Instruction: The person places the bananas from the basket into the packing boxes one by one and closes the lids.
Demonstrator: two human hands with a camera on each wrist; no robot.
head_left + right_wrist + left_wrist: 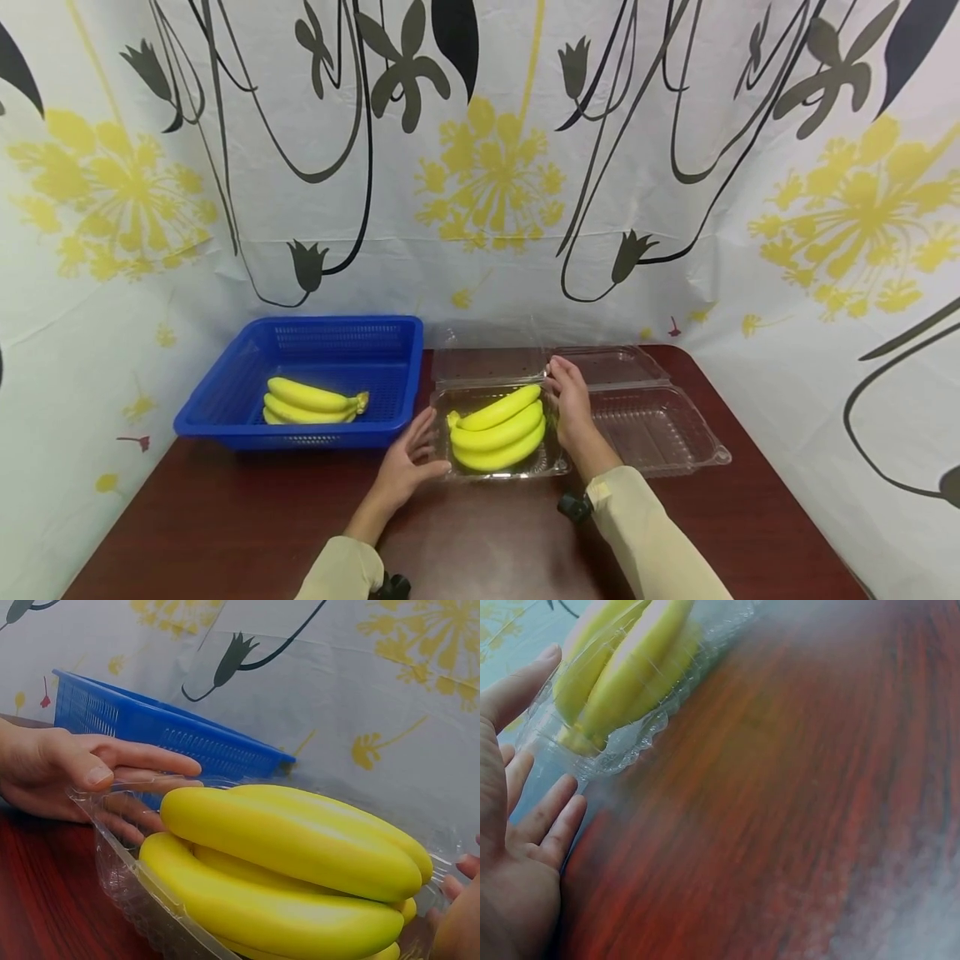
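A bunch of yellow bananas (498,429) lies in a transparent plastic clamshell box (517,476) whose lid (487,354) is raised at the back. My left hand (407,462) is at the box's left side, fingers straight and spread; the left wrist view shows its fingers (547,814) beside the box wall, holding nothing. On the opposite side, my right hand (573,404) is at the right rim with its fingers loosely bent. Those fingertips (469,866) show only partly in the right wrist view, and whether they touch the box is hard to see.
To the left stands a blue perforated basket (300,437) with another bunch of bananas (311,402) inside. A second transparent clamshell box (652,429) lies opened out on the right. Behind the dark red table (247,517) hangs a patterned curtain (495,275).
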